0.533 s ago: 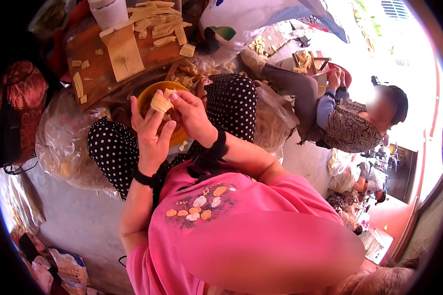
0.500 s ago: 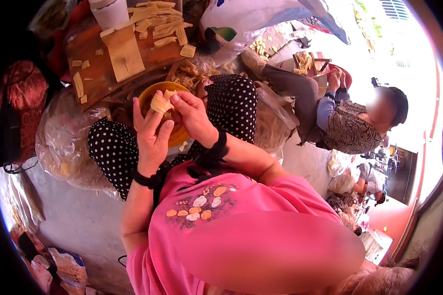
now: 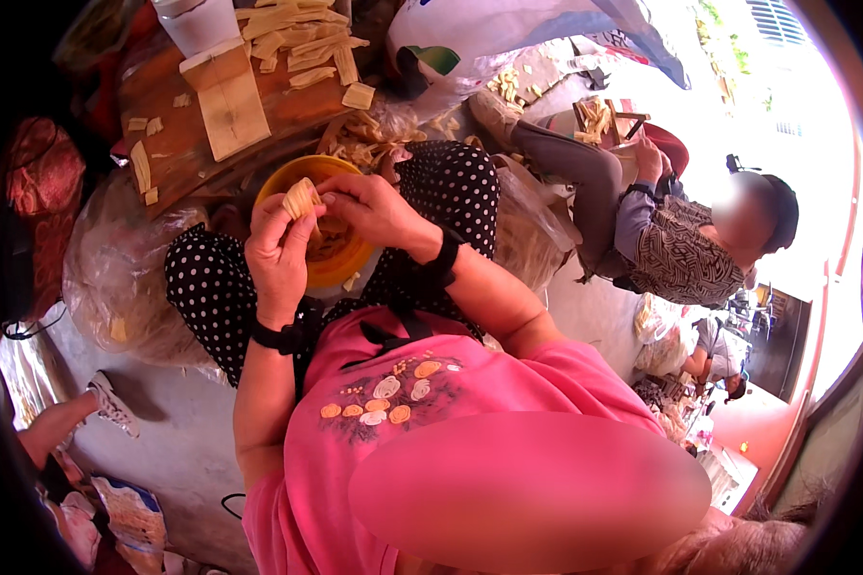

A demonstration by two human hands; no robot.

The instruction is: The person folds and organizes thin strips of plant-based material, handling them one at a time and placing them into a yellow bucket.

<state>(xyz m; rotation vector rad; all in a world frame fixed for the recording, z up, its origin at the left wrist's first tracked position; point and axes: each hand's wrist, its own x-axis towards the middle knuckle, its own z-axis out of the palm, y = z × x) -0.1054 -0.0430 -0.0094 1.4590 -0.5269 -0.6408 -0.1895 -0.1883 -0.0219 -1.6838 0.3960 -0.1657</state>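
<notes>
Over the yellow bowl [image 3: 343,265], my left hand [image 3: 276,257] pinches a pale yellow, ribbed, folded strip [image 3: 302,197] between thumb and fingers. My right hand [image 3: 382,209] is closed beside it, its thumb and fingertips pressed together at the strip's right edge. Whether those right fingers grip the strip or something small is hard to make out. Brownish pieces [image 3: 333,243] lie inside the bowl, which sits between my knees in dotted trousers.
Ahead on the left is a wooden board [image 3: 177,120] bearing a folded tan card [image 3: 232,105], a white container [image 3: 198,27] and several pale strips [image 3: 297,40]. Clear plastic bags [image 3: 129,278] flank my legs. A person [image 3: 692,235] sits at right; a sneakered foot [image 3: 112,404] shows at left.
My left fingers, spread before, have drawn in around the strip. Both hands have moved slightly; my right fingertips sit at the strip's edge. Someone's leg and shoe have appeared at left.
</notes>
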